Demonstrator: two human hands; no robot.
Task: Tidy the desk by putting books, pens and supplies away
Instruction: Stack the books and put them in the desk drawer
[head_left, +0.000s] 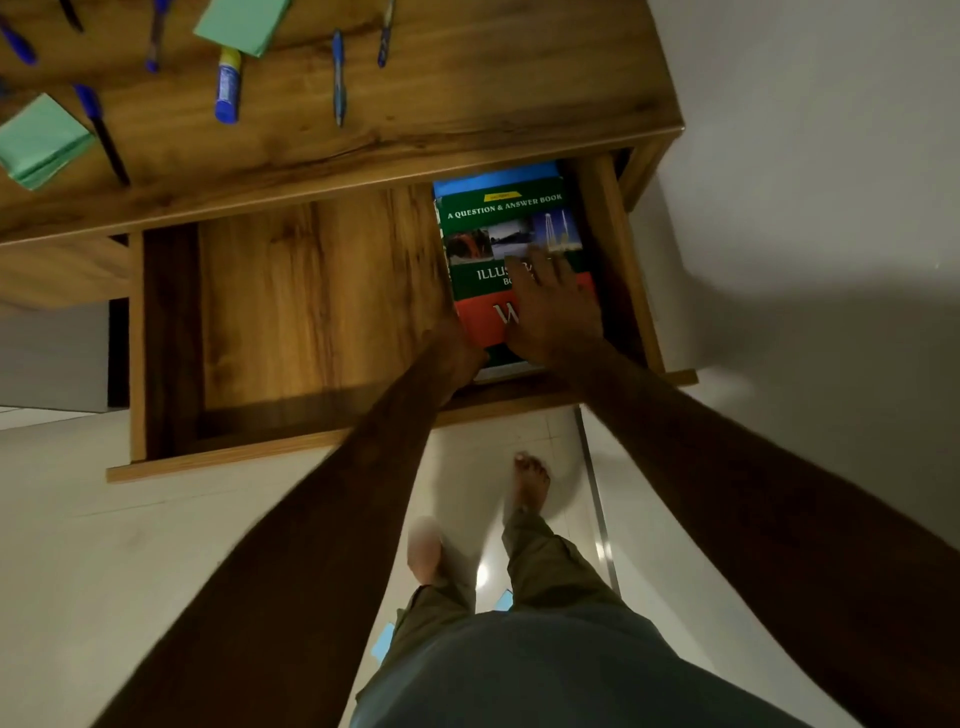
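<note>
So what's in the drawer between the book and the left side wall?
Nothing: in the head view, the drawer floor is bare wood from the book to that wall.

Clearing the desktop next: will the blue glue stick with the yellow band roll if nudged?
Probably: the blue glue stick with the yellow band looks cylindrical and lies on its side on the smooth wooden desktop. It seems rigid and likely light.

We see a dim, warm-toned room — the arms nearly black in shadow. A glare spot shines on the floor (483, 574) near the feet, one foot (425, 551) smeared by motion blur. Wide-angle distortion bends the surface (467, 104) edges — shadow darkens the right wall (831, 260).
</note>
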